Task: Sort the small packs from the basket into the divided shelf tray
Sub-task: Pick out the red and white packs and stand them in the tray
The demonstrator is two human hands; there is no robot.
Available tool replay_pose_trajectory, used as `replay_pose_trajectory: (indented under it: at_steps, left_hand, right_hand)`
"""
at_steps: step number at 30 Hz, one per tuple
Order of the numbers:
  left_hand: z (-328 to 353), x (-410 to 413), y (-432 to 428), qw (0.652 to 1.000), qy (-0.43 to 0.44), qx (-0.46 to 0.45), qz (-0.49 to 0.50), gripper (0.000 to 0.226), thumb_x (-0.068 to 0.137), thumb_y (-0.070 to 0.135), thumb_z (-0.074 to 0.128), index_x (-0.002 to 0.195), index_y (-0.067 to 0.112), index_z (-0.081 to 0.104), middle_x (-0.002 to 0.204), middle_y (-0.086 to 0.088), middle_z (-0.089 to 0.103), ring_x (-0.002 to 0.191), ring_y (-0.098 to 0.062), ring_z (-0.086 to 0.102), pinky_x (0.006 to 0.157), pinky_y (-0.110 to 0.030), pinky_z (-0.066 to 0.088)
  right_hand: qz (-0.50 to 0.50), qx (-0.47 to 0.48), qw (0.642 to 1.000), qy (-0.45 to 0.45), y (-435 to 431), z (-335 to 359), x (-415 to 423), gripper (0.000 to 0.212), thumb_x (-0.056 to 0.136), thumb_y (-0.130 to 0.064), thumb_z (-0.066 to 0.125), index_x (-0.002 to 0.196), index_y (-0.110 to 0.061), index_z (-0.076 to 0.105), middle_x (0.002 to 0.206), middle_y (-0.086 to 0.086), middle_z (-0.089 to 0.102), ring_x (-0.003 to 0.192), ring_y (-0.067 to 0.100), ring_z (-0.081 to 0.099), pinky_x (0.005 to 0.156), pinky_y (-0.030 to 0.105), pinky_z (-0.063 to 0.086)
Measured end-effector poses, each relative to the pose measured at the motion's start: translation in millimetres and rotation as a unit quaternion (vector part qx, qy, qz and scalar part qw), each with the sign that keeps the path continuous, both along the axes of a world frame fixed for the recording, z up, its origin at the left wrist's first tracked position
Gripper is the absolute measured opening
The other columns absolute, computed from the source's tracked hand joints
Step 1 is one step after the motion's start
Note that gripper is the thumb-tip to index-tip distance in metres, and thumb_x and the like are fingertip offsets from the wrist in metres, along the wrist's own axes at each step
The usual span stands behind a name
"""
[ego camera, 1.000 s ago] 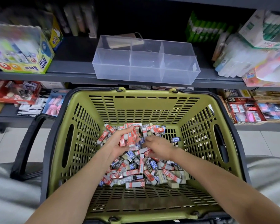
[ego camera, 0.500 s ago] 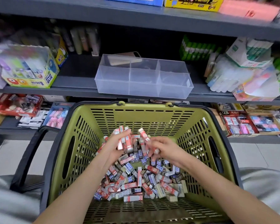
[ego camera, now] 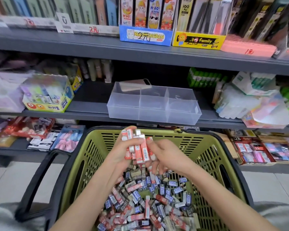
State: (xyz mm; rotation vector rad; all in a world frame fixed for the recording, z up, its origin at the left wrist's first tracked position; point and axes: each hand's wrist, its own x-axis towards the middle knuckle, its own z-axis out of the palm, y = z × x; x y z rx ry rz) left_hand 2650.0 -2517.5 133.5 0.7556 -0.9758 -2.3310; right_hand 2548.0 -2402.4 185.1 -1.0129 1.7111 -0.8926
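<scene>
Small packs [ego camera: 148, 202] lie heaped in the green basket [ego camera: 207, 139]. A bundle of red packs [ego camera: 138, 149] is gripped in the left hand [ego camera: 120, 152], fingers curled round it, raised level with the basket's far rim. The right hand [ego camera: 167, 155] curls against the bundle's right side, too blurred to tell if it pinches a pack. The clear divided tray [ego camera: 153, 112] sits at the shelf's [ego camera: 90, 110] front edge just beyond that rim, bare shelf on its left.
</scene>
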Motion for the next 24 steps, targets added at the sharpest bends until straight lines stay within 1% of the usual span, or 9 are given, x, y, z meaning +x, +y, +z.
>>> replay_pose_trajectory:
  at_steps: [3, 5, 8, 9, 11, 13, 17, 21, 24]
  left_hand:
    - [12.0, -5.2, -4.4, 0.999, 0.022, 0.002, 0.028, 0.054, 0.052, -0.011, 0.069, 0.096, 0.017, 0.055, 0.069, -0.003, 0.065, 0.055, -0.017, 0.065, 0.05, -0.027, 0.054]
    - [21.4, -7.4, -12.4, 0.998, 0.048, 0.012, 0.044, 0.048, 0.053, -0.013, 0.067, 0.089, 0.016, 0.054, 0.063, -0.003, 0.065, 0.051, -0.016, 0.064, 0.048, -0.026, 0.053]
    - [35.2, -6.2, -34.8, 0.996, 0.05, -0.001, 0.077, 0.038, 0.056, 0.0, 0.067, 0.087, 0.018, 0.055, 0.062, 0.0, 0.065, 0.053, -0.015, 0.064, 0.054, -0.029, 0.055]
    - [40.5, -4.7, -44.2, 0.995, 0.046, -0.018, 0.088, 0.038, 0.056, 0.001, 0.068, 0.087, 0.019, 0.055, 0.062, 0.002, 0.065, 0.055, -0.013, 0.064, 0.056, -0.029, 0.055]
    - [49.8, -1.8, -64.7, 0.99, 0.038, -0.06, 0.121, 0.037, 0.057, 0.002, 0.069, 0.087, 0.018, 0.055, 0.063, 0.004, 0.063, 0.054, -0.01, 0.063, 0.052, -0.024, 0.053]
    - [55.8, 0.1, -86.1, 0.981, 0.017, -0.097, 0.165, 0.038, 0.06, 0.0, 0.069, 0.089, 0.018, 0.053, 0.066, 0.005, 0.062, 0.054, -0.008, 0.063, 0.05, -0.021, 0.052]
    - [56.5, 2.9, -122.3, 0.964, -0.029, -0.134, 0.229, 0.031, 0.079, -0.011, 0.061, 0.086, 0.017, 0.052, 0.065, 0.006, 0.064, 0.053, -0.007, 0.064, 0.047, -0.021, 0.051]
    - [44.4, -0.5, -133.8, 0.973, -0.053, -0.091, 0.206, 0.026, 0.083, -0.007, 0.058, 0.089, 0.018, 0.051, 0.07, 0.001, 0.06, 0.052, -0.008, 0.063, 0.047, -0.021, 0.05]
    - [30.2, -6.8, -131.4, 0.985, -0.041, -0.025, 0.165, 0.02, 0.086, -0.003, 0.055, 0.086, 0.017, 0.054, 0.06, -0.001, 0.059, 0.047, -0.009, 0.061, 0.045, -0.02, 0.05]
  right_hand:
    - [0.006, -0.011, 0.999, 0.053, -8.5, 16.2, -5.4, 0.039, 0.101, -0.038, 0.032, 0.09, -0.014, 0.061, 0.064, 0.005, 0.068, 0.045, 0.013, 0.06, 0.037, 0.019, 0.042]
    - [-0.036, -0.049, 0.99, 0.125, -19.8, 24.5, -14.5, 0.042, 0.1, -0.042, 0.03, 0.084, -0.017, 0.06, 0.063, 0.001, 0.068, 0.051, 0.011, 0.062, 0.047, 0.023, 0.047]
    - [-0.126, -0.154, 0.92, 0.339, -49.6, 28.5, -40.6, 0.047, 0.101, -0.041, 0.025, 0.088, -0.011, 0.059, 0.077, 0.003, 0.068, 0.067, 0.018, 0.061, 0.064, 0.035, 0.046]
    - [-0.134, -0.169, 0.902, 0.374, -61.4, 28.0, -50.4, 0.045, 0.101, -0.038, 0.025, 0.092, -0.009, 0.057, 0.081, 0.006, 0.067, 0.07, 0.023, 0.059, 0.066, 0.037, 0.045]
    - [-0.123, -0.144, 0.904, 0.383, -83.0, 22.7, -68.6, 0.041, 0.102, -0.035, 0.025, 0.099, -0.007, 0.054, 0.084, 0.009, 0.065, 0.077, 0.029, 0.058, 0.07, 0.039, 0.045]
    - [-0.096, -0.094, 0.916, 0.378, -97.2, 11.4, -81.1, 0.042, 0.102, -0.036, 0.024, 0.096, -0.007, 0.053, 0.087, 0.009, 0.064, 0.083, 0.031, 0.058, 0.074, 0.04, 0.045]
    - [-0.087, -0.078, 0.912, 0.394, -93.8, -9.3, -91.8, 0.042, 0.101, -0.04, 0.024, 0.078, -0.011, 0.045, 0.071, 0.003, 0.056, 0.072, 0.027, 0.053, 0.063, 0.035, 0.037]
    - [-0.092, -0.087, 0.921, 0.368, -69.3, -13.5, -98.8, 0.052, 0.097, -0.048, 0.023, 0.078, -0.011, 0.053, 0.072, 0.002, 0.066, 0.073, 0.021, 0.06, 0.072, 0.039, 0.048]
    - [-0.063, -0.071, 0.94, 0.328, -51.9, -11.0, -103.9, 0.057, 0.09, -0.059, 0.019, 0.072, -0.015, 0.052, 0.069, -0.004, 0.067, 0.077, 0.013, 0.062, 0.079, 0.037, 0.048]
